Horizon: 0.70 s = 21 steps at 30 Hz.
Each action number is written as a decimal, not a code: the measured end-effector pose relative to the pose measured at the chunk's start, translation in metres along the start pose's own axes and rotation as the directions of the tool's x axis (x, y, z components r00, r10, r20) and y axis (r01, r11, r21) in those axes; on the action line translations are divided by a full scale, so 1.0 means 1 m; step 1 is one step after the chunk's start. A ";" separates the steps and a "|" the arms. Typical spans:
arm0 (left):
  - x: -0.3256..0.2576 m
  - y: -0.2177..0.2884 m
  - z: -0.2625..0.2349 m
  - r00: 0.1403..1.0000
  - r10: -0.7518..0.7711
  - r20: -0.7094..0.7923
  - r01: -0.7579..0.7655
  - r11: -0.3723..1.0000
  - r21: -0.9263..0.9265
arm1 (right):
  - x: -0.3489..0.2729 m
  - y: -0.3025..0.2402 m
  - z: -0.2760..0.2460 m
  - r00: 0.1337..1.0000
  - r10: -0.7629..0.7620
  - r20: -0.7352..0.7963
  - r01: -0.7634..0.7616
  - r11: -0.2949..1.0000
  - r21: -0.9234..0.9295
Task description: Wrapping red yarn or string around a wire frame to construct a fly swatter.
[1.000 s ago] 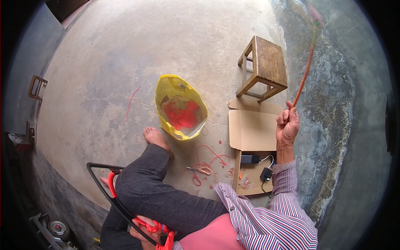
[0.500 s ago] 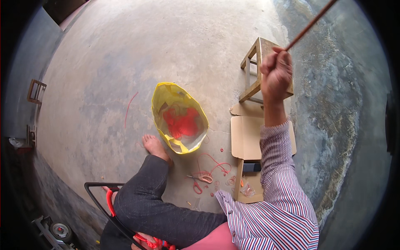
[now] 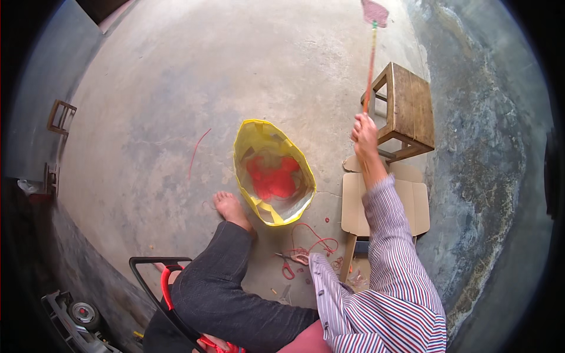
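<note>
My right hand (image 3: pixel 365 134) reaches far forward, its fingers wrapped around the thin handle of a fly swatter (image 3: pixel 372 62). The swatter points away from me, its pinkish mesh head at the top edge of the view. Down at the lower edge, my left hand (image 3: pixel 218 342) is only partly visible, closed on bright red cord (image 3: pixel 226 348) beside a black bar frame (image 3: pixel 158 297). More red cord is wound on that frame. A yellow-rimmed bag (image 3: pixel 240 176) stands open in front of me, with a red tangled heap (image 3: pixel 272 177) inside.
A wooden stool (image 3: pixel 412 109) stands beyond an open cardboard box (image 3: pixel 353 203) at right. Scissors (image 3: pixel 288 267) and loose red string (image 3: pixel 318 238) lie near my leg. A single red strand (image 3: pixel 197 153) is left of the bag. A small wooden frame (image 3: pixel 60 116) leans at far left.
The swatter has swung down and forward from a raised position, so its mesh head now shows. My right hand moved lower and slightly left. The view has shifted a little.
</note>
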<state>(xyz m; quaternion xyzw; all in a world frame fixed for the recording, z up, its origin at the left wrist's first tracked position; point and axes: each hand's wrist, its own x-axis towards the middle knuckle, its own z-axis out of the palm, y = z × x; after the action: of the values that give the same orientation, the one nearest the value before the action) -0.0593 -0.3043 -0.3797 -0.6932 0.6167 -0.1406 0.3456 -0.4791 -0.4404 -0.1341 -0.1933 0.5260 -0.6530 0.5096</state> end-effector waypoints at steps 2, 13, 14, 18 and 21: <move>0.010 -0.012 0.027 0.999 -0.048 0.001 0.048 0.987 0.150 | -0.044 -0.019 0.005 1.000 -0.011 0.004 0.011 1.000 0.012; -0.010 -0.044 -0.058 0.998 -0.011 0.058 0.019 0.988 -0.152 | -0.183 -0.044 -0.102 0.972 -0.100 -0.213 0.081 0.992 -0.093; -0.009 -0.064 -0.042 0.998 -0.061 0.001 0.060 0.987 -0.151 | -0.184 -0.040 -0.088 0.982 -0.083 -0.167 0.072 0.995 -0.076; -0.037 -0.090 -0.161 1.000 0.014 0.018 0.006 0.593 -0.805 | -0.191 -0.039 -0.106 0.975 -0.027 -0.220 0.023 1.000 -0.018; -0.139 -0.169 -0.219 0.981 0.193 0.021 0.114 -0.482 -0.869 | -0.198 -0.050 -0.118 0.963 -0.022 -0.268 0.021 1.000 -0.006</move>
<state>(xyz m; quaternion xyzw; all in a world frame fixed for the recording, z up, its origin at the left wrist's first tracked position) -0.0949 -0.2387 -0.0794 -0.6326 0.4265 0.5354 -0.3622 -0.5145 -0.2146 -0.0779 -0.1098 0.5888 -0.6778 0.4264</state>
